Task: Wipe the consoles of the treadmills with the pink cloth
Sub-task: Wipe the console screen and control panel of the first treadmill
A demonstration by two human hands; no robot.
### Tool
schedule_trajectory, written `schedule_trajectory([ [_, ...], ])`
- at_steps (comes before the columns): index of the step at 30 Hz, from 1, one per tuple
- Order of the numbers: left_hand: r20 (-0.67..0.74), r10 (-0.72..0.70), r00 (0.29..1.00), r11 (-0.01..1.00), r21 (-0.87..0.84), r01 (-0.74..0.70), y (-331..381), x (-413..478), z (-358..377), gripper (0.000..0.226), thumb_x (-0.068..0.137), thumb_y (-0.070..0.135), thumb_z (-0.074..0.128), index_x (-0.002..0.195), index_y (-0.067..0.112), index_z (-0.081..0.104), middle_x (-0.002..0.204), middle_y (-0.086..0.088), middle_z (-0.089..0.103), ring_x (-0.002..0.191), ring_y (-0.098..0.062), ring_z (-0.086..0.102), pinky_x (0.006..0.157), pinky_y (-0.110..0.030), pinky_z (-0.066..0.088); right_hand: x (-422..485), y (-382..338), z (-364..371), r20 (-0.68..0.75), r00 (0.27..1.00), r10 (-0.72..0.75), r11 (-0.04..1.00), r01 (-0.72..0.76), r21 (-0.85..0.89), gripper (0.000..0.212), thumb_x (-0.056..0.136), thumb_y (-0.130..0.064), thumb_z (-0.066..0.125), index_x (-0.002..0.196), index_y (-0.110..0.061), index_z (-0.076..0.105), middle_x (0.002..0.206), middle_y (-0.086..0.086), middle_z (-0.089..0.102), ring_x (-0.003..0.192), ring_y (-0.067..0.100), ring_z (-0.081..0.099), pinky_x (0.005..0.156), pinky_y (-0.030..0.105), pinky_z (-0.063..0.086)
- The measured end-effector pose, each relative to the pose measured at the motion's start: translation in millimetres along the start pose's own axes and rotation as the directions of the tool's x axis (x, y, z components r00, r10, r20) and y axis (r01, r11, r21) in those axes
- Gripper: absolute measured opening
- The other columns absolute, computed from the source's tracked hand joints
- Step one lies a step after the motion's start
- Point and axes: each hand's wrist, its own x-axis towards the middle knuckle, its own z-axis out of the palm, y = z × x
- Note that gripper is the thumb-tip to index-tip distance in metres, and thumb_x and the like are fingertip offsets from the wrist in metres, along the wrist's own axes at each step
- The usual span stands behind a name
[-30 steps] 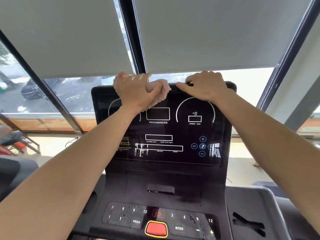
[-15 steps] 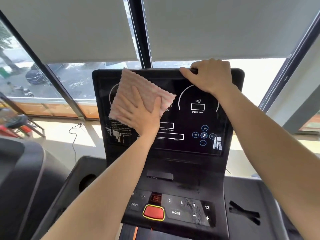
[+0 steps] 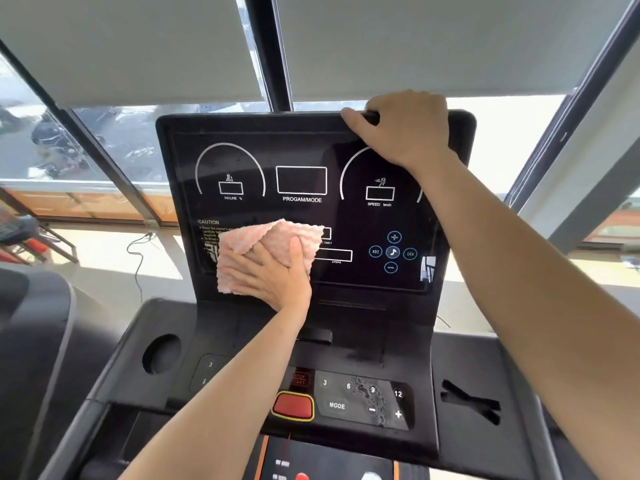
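Observation:
A black treadmill console (image 3: 301, 150) stands upright in front of me, its dark screen printed with white dials and boxes. My left hand (image 3: 273, 275) presses the pink cloth (image 3: 242, 251) flat against the screen's lower left, over the caution text. The cloth is folded over at its top edge. My right hand (image 3: 405, 129) grips the console's top edge toward the right, thumb on the front face.
Below the screen lies a control panel (image 3: 363, 400) with number keys, a MODE key and a red stop button (image 3: 292, 405). A round cup holder (image 3: 161, 353) sits at the left, a slotted tray (image 3: 471, 400) at the right. Windows with lowered blinds stand behind.
My left hand has slid the pink cloth down the screen from the top left to the lower left. My right hand has kept its grip on the top edge.

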Motion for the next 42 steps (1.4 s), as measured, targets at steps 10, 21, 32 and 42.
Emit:
schedule_trajectory([
  [10,-0.132,0.047,0.99,0.998,0.036,-0.043,71,70,-42,0.112,0.076,0.094,0.005,0.163,0.025,-0.005,0.169,-0.017,-0.017,0.155,-0.042,-0.016,0.12,-0.069,-0.004,-1,0,-4,0.036,0.999,-0.011,1.0,0.011,-0.012,0.07,0.096,-0.074,0.028,0.078,-0.019,0.066,0.07,0.002,0.059,0.073,0.031,0.056,0.069,0.035,0.032],
  [21,-0.208,0.151,0.966,0.988,0.068,-0.14,154,151,-98,0.095,0.076,0.091,0.002,0.158,0.046,0.015,0.17,-0.013,-0.014,0.154,-0.043,-0.017,0.118,-0.072,-0.005,29,-56,-14,0.248,0.929,-0.276,0.956,0.238,0.171,0.057,0.102,-0.063,0.036,0.139,-0.027,0.059,0.131,0.005,0.066,0.12,0.032,0.06,0.092,0.041,0.046],
  [32,-0.272,0.306,0.913,0.947,0.188,-0.261,116,168,-106,0.087,0.086,0.08,-0.001,0.16,0.037,0.015,0.172,-0.002,-0.002,0.158,-0.034,-0.007,0.125,-0.061,0.0,39,-71,-6,0.26,0.915,-0.31,0.945,0.265,0.194,0.051,0.101,-0.067,0.031,0.133,-0.042,0.061,0.116,0.0,0.073,0.104,0.03,0.065,0.078,0.036,0.039],
  [42,-0.239,0.095,0.966,0.992,0.109,-0.071,52,132,-78,0.097,0.084,0.079,0.004,0.162,0.023,0.014,0.171,-0.011,0.008,0.158,-0.035,0.004,0.126,-0.056,0.006,36,-76,-5,0.222,0.941,-0.256,0.957,0.214,0.195,0.049,0.1,-0.067,0.034,0.134,-0.045,0.061,0.125,0.0,0.071,0.113,0.031,0.064,0.088,0.038,0.045],
])
